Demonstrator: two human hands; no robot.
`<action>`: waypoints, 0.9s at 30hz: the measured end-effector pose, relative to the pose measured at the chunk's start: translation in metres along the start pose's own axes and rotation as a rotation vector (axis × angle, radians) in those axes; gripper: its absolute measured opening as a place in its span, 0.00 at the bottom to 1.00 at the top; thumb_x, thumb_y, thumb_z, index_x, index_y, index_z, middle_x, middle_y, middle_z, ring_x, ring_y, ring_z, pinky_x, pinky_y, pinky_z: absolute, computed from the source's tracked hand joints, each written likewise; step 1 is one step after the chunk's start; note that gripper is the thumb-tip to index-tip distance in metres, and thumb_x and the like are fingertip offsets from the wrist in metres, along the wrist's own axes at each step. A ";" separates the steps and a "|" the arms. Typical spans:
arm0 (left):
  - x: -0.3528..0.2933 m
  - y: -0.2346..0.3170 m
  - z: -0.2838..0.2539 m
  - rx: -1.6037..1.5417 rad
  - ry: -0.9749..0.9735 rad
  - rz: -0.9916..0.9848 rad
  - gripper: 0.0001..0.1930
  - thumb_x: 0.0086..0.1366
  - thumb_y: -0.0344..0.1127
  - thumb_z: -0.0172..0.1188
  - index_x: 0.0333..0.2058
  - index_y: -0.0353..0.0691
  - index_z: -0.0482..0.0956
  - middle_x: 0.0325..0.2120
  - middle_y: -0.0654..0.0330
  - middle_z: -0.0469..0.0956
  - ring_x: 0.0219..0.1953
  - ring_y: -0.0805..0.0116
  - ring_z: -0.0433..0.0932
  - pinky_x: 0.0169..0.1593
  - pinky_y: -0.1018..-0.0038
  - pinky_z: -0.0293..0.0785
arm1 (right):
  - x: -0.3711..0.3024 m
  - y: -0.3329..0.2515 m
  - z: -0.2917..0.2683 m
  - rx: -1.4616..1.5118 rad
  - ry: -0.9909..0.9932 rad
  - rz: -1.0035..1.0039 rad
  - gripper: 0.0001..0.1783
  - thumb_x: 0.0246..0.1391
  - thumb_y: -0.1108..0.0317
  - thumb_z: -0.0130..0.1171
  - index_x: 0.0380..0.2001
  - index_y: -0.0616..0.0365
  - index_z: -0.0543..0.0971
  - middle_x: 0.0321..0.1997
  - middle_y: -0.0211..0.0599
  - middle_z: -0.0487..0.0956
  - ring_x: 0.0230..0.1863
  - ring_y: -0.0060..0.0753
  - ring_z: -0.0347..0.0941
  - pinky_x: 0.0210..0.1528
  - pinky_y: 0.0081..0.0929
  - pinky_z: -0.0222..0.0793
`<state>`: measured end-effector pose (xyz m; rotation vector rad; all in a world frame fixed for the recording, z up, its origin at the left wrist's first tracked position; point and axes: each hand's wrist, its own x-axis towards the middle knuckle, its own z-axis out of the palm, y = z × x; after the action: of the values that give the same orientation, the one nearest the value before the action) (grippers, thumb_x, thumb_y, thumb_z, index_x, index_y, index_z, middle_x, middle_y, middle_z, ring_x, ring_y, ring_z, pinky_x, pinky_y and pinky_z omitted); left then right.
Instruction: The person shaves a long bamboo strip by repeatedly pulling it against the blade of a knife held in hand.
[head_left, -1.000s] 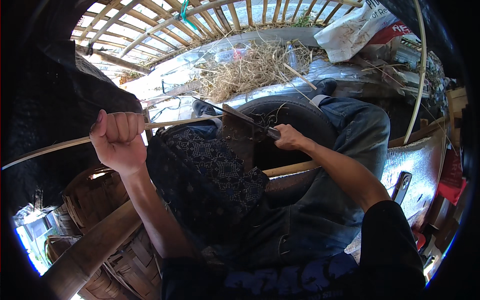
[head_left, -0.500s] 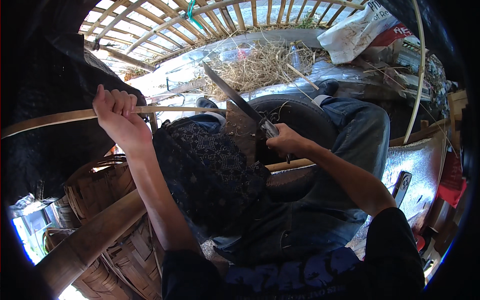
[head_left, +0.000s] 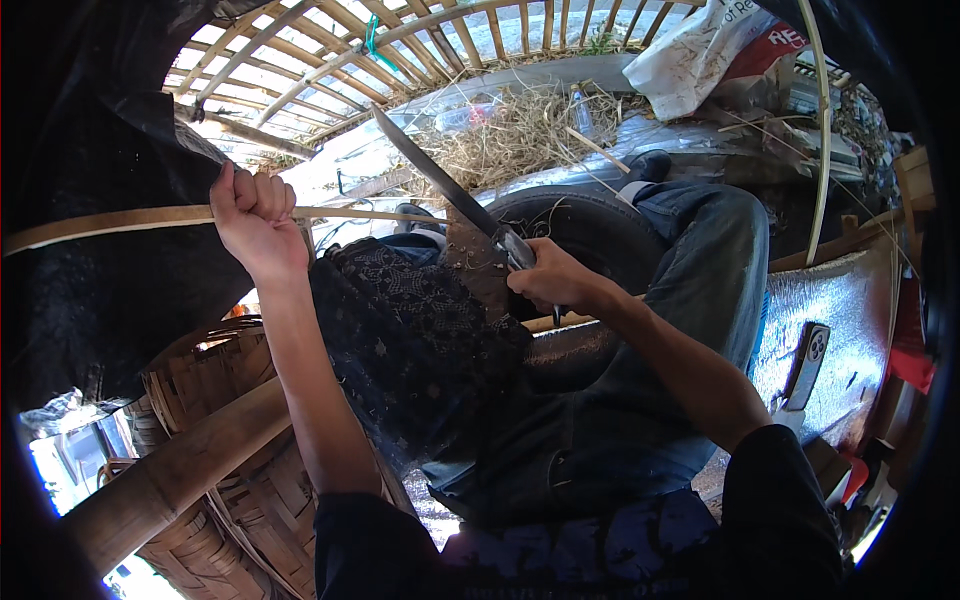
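Knife (head_left: pixel 430 165) clamped in right grip (head_left: pixel 545 276); left grip (head_left: pixel 258 222) clasps pale strip (head_left: pixel 120 223). Sack (head_left: pixel 682 65) printed; shirt lettering (head_left: pixel 590 545) unclear.

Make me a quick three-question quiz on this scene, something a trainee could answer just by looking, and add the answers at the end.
1. Which hand holds the knife?
2. What does the left hand hold?
A) a plastic bottle
B) a long pale strip
C) a length of rope
3. True or false: the phone is to the right of the knife in the picture.

Key:
1. The right hand.
2. B.
3. True.
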<state>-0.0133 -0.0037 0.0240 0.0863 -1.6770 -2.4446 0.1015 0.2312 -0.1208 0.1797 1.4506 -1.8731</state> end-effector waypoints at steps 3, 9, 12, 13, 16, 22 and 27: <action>-0.011 -0.001 0.008 -0.007 0.073 0.033 0.22 0.62 0.37 0.41 0.11 0.47 0.45 0.07 0.69 0.41 0.11 0.78 0.40 0.18 0.77 0.40 | 0.000 0.000 -0.006 -0.070 0.036 -0.010 0.05 0.41 0.74 0.49 0.16 0.59 0.66 0.12 0.26 0.63 0.10 0.17 0.59 0.11 0.19 0.55; -0.019 -0.008 0.016 0.032 0.132 0.094 0.21 0.61 0.37 0.40 0.12 0.47 0.45 0.07 0.69 0.41 0.11 0.78 0.39 0.18 0.76 0.39 | -0.003 0.004 -0.016 -0.099 0.058 0.001 0.05 0.41 0.73 0.50 0.17 0.60 0.67 0.11 0.26 0.63 0.10 0.18 0.61 0.12 0.20 0.58; -0.014 -0.007 0.017 0.043 0.143 0.090 0.20 0.61 0.37 0.40 0.12 0.47 0.45 0.07 0.69 0.41 0.11 0.77 0.39 0.18 0.76 0.38 | 0.001 0.012 -0.019 -0.172 0.072 -0.012 0.06 0.41 0.72 0.51 0.18 0.62 0.68 0.11 0.28 0.65 0.10 0.19 0.61 0.13 0.21 0.59; -0.012 -0.007 0.016 0.059 0.196 0.102 0.20 0.61 0.37 0.39 0.12 0.47 0.45 0.07 0.69 0.41 0.11 0.77 0.39 0.18 0.76 0.39 | 0.003 0.013 -0.018 -0.170 0.074 -0.014 0.06 0.41 0.72 0.51 0.18 0.62 0.68 0.11 0.28 0.65 0.10 0.19 0.61 0.13 0.21 0.59; -0.004 -0.005 0.008 0.073 0.304 0.131 0.20 0.61 0.37 0.38 0.12 0.47 0.44 0.08 0.68 0.41 0.12 0.77 0.39 0.17 0.76 0.40 | 0.014 0.021 -0.016 -0.246 0.132 0.003 0.07 0.40 0.70 0.52 0.18 0.62 0.68 0.13 0.30 0.66 0.11 0.20 0.62 0.13 0.21 0.59; -0.001 -0.003 -0.006 0.116 0.488 0.173 0.18 0.60 0.36 0.34 0.12 0.47 0.43 0.08 0.68 0.41 0.12 0.75 0.39 0.16 0.77 0.41 | 0.047 0.054 -0.010 -0.203 0.130 -0.051 0.05 0.40 0.71 0.51 0.21 0.61 0.68 0.13 0.27 0.65 0.11 0.20 0.61 0.13 0.21 0.58; -0.003 -0.004 -0.007 0.128 0.606 0.210 0.18 0.60 0.36 0.33 0.12 0.47 0.43 0.08 0.68 0.41 0.12 0.75 0.39 0.16 0.77 0.41 | 0.056 0.081 -0.011 -0.419 0.188 0.225 0.15 0.36 0.66 0.53 0.28 0.66 0.72 0.23 0.45 0.74 0.26 0.36 0.73 0.29 0.30 0.68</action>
<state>-0.0097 -0.0079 0.0180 0.5725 -1.4664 -1.8917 0.1089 0.2083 -0.2163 0.3071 1.8336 -1.3683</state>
